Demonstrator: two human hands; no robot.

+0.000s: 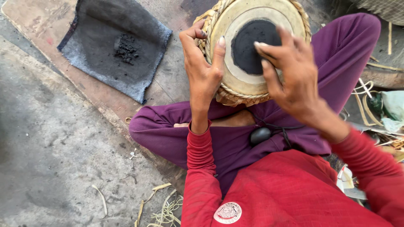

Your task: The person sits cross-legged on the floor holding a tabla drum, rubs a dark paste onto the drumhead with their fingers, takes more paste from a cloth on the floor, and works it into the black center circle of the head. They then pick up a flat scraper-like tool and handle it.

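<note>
You have one drum (256,46) at upper centre, one grey cloth (105,54) at upper left holding one black powder heap (126,47), and one dark stone (259,135) at centre.

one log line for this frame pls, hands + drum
left hand: grips drum rim | right hand: fingertips on black patch | drum: in lap, head up | cloth: black powder, on floor
</note>
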